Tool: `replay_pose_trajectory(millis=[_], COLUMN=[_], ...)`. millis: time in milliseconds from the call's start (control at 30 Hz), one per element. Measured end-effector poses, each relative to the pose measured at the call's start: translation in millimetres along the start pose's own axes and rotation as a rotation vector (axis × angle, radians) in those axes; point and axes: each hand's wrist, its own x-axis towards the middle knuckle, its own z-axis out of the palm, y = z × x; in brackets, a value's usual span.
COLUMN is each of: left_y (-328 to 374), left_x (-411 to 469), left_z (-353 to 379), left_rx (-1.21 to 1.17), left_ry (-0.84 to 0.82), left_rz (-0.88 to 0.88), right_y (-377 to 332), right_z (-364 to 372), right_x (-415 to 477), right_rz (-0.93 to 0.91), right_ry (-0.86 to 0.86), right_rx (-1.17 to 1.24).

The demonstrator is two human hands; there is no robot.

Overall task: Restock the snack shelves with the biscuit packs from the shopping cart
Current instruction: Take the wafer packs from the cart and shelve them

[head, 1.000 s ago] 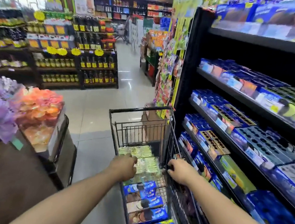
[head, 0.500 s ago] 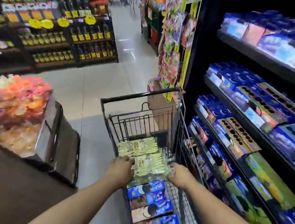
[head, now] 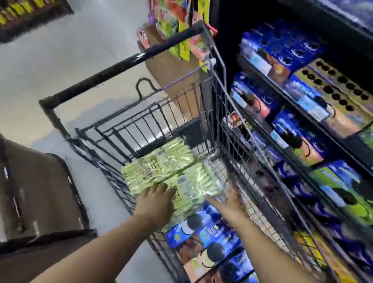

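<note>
A black wire shopping cart (head: 221,91) stands beside the snack shelves (head: 348,143) on the right. Inside it lies a bundle of pale green biscuit packs (head: 168,167), and blue biscuit packs (head: 211,237) are stacked nearer to me. My left hand (head: 154,204) grips the near left edge of the green bundle. At the bundle's near right corner my right hand (head: 228,204) has its fingers spread and touches or nearly touches the wrapper. The whole view is motion-blurred.
The shelves hold blue, brown and green biscuit boxes (head: 325,96) close to the cart's right side. A brown display counter (head: 36,182) stands to the left of the cart. Hanging snack bags (head: 173,2) and a bottle rack (head: 20,3) lie further down the tiled aisle.
The camera has tipped down and closer to the cart. My right hand left the cart's rim and came down to the green bundle. My left hand stays on the bundle's left edge.
</note>
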Motion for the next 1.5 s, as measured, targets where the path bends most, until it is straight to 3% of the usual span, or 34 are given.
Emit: replay_pose_trajectory(millis=[133,233,500,700,867,1033,1167,1267,1433,1500], left_y=[-8,-11,-13,-17,-9,15,40,64,119,148], left_x=[30,42,34,33,28,14,6,-3,-38,-58], left_z=[12,15,5,-9,-21,-49,-83,-117,-164,-166], left_rx=[0.005,-0.003,-0.123,-0.170,-0.242,-0.571,-0.654,-0.754,-1.011,-1.107], left_ry=[-0.002,0.067,0.039,0.037,0.004,-0.048,-0.067,-0.177,-0.596,-0.682], left_rz=[0.028,0.058,0.055,0.117,0.114,0.052,0.156,0.235,0.311,0.325], right_y=[2,1,-14,-5,-4,0,1,-1,1,6], right_z=[18,26,69,77,54,18,-24,-59,-124,-148], right_x=[37,48,23,28,12,-29,-66,-104,-184,-213], right_rz=[0.097,0.031,-0.199,0.012,-0.013,-0.070,-0.126,-0.214,-0.292,-0.322], right_ry=[-0.032,-0.039,0.306,0.173,0.127,0.143,0.133,0.132,0.076,0.094], right_rx=[0.176,0.339,0.674,0.751,0.789,0.833,0.867,0.860,0.844,0.811])
